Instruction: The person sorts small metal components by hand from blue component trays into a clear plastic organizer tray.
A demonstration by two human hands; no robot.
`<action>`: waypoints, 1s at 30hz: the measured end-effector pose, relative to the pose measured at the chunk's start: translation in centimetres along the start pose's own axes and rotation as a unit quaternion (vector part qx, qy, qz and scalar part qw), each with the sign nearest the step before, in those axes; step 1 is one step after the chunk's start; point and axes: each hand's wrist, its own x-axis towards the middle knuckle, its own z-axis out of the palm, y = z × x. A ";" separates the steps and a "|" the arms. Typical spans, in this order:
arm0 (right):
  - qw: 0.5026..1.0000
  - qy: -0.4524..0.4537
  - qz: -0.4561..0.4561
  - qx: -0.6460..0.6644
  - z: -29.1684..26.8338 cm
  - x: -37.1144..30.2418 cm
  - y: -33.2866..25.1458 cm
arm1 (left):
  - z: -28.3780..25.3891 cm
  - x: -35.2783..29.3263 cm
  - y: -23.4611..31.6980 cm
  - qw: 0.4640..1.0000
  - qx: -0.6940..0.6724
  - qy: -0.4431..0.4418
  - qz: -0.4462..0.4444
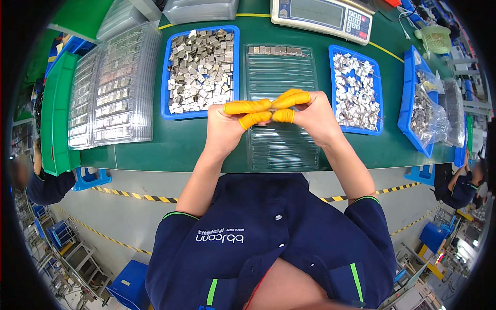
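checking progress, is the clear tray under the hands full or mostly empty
Mostly empty: the clear tray has one row of small metal pieces along its far edge; its other visible slots look bare.

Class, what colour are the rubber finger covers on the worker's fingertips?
Yellow-orange finger covers on both hands, clearest in the head view.

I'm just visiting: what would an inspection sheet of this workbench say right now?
Surface: green table.
Job's things: clear ribbed tray under the hands, one row of metal pieces at its far end; blue bin of square metal pieces; blue bin of bent metal clips.
Clutter: stacked filled trays; bagged parts.
Hands: left hand and right hand, orange finger cots, fingertips pinched together; contents hidden.
Cables: nothing seen.
Surroundings: weighing scale.
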 end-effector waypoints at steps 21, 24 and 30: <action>0.742 0.189 -0.352 -0.537 0.5 9.5 2.7 | -0.9 -1.8 -1.1 0.819 0.491 -0.033 0.295; 0.757 0.176 -0.316 -0.544 -0.8 8.6 1.9 | -2.7 -1.1 -0.1 0.813 0.518 0.007 0.264; 0.767 0.137 -0.297 -0.552 -1.1 8.3 2.6 | -0.4 -2.9 -1.4 0.768 0.579 -0.167 0.217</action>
